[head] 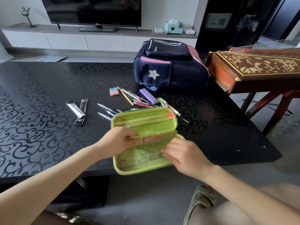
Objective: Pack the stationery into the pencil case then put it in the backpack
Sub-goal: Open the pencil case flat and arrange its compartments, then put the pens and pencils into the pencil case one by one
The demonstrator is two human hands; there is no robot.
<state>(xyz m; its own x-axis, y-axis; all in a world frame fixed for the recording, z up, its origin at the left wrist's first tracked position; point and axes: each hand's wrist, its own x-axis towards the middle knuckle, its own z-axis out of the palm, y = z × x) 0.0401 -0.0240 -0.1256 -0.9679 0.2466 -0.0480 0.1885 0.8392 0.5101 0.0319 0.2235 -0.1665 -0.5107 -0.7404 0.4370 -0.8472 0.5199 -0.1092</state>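
Both of my hands were at the open green pencil case (142, 127), which lay at the lower centre of the frame on the near edge of the black patterned counter (40, 95). My left hand (116, 142) had its grip closed, thumb and fingers pinched on the inner flap along the case's middle, beside a pink label there. My right hand (183, 157) rested over the right end of the lower half, fingers curled down onto a clear ruler (142, 157) lying inside; whether that grip was actually clamped on it I could not tell.

Beyond the case, at mid-frame, loose pens and pencils (138, 98) lay scattered on the counter, with a purple eraser (148, 96) among them and a pink-and-blue eraser (114, 91) just to their left. Two long packets (78, 110) lay further left, apart from the rest. Behind it all, upper centre-right, the navy backpack (168, 65) with its white star stood on the counter, next to a carved wooden zither (253, 69) at the right edge.
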